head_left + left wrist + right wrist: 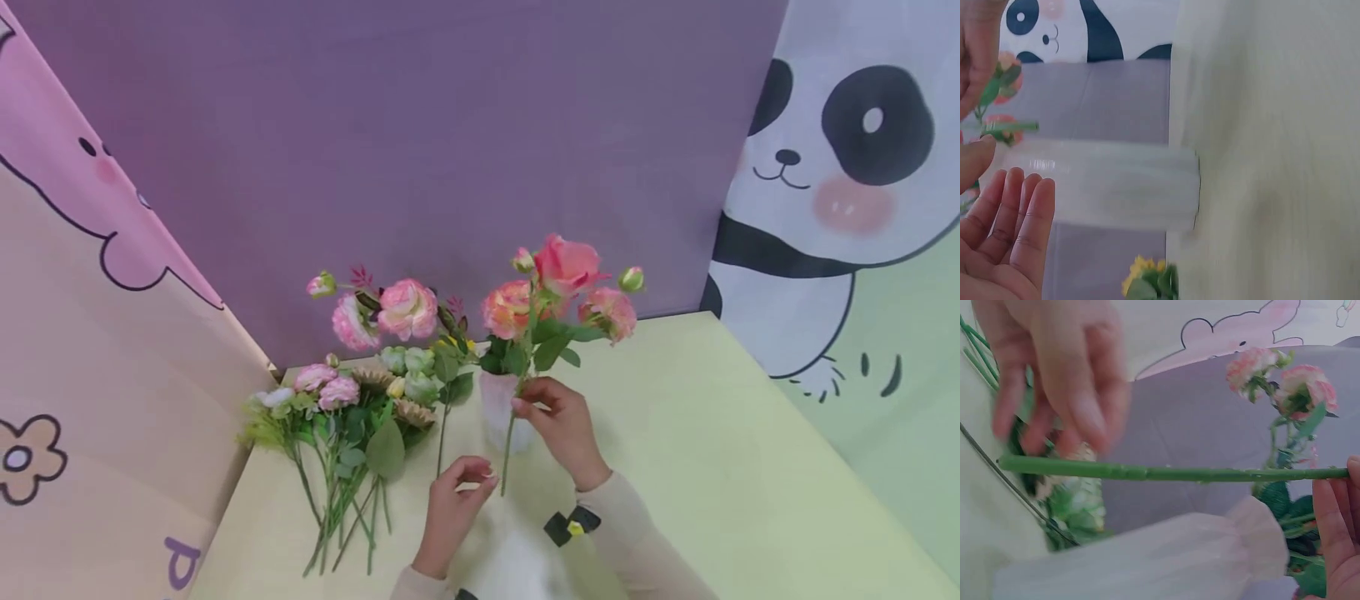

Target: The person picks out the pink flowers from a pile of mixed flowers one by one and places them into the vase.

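In front of the vase my right hand pinches the green stem of an artificial flower between thumb and fingers. The stem stands nearly upright, with a coral-pink bloom and leaves above the hand. Close to the stem's lower end is my left hand, its fingers loosely bent. It is blurred in the right wrist view, just beside the stem, and holds nothing visible. A whitish vase with a ruffled rim stands behind the hands. Other coral blooms overlap at its mouth; I cannot tell which stem bears each.
Left of the vase lies a pile of artificial flowers, with pink blooms, green leaves and bare stems pointing toward me. Pink-and-white blooms rise behind it. A purple backdrop closes the table's far side, and printed panels flank it.
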Motion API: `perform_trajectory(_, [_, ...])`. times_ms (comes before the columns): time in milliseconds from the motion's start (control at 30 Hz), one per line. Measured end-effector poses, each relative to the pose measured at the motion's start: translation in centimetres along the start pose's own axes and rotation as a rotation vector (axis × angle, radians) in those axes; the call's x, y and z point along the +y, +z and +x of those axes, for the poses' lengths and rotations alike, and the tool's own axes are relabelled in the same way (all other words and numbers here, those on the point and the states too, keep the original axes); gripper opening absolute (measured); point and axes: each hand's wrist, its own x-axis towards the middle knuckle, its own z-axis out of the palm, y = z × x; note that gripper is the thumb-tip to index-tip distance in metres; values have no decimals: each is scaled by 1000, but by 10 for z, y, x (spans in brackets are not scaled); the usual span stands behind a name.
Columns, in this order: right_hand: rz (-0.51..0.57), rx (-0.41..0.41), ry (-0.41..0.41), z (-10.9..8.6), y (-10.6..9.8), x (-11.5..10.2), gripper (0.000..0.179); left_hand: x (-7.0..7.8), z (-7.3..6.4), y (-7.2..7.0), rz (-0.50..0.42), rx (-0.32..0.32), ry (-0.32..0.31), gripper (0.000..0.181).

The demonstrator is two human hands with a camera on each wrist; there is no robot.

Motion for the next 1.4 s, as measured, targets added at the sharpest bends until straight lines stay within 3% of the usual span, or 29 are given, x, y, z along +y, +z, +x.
perform_trajectory(133, [35,35,9,14,-8,10,10,-23,4,-22,63,83,-40,18])
perform_trajectory(267, [40,65,-9,30,-17,13,9,-28,5,-40,42,161,-43,21])
perform_trajectory(400, [8,87,-49,42,-26,8,11,-29,1,-51,-4,186,-72,26])
perform_trajectory(533, [-3,106,-85,50,-30,3,10,-31,-5,-55,-12,197,-84,27])
perform_trajectory(767, [35,107,-160,66,-29,-8,11,-32,-5,-61,-1,201,-28,27])
perform_trajectory(1033, [51,160,-222,85,-36,-14,13,-37,-5,-65,27,209,-74,28])
perform_trajectory(1400, [197,268,-254,98,-46,-13,12,-38,-2,-66,58,232,-82,28])
